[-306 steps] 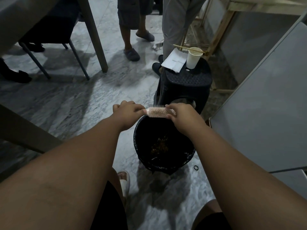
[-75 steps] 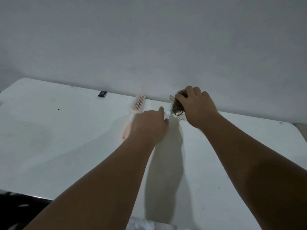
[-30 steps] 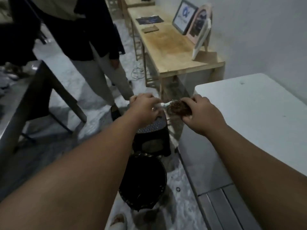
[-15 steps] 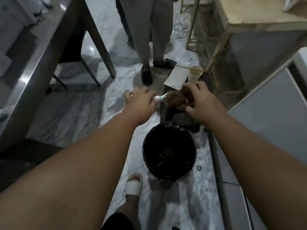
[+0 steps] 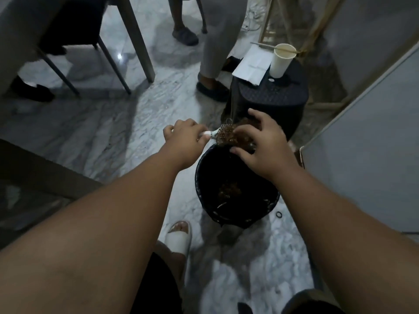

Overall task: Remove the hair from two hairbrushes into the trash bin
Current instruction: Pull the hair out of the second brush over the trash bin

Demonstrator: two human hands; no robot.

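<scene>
So the left hand has its fingers wrapped tight around the white handle of the hairbrush, holding it right over the far rim of the black trash bin. The right hand has fingers spread and curled into the brown hair clump on the bristles. More hair sits down in the bin.

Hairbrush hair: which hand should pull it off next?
The right hand, probably. Its fingers already sit on the hair clump above the trash bin, while the left hand is busy gripping the hairbrush handle.
</scene>
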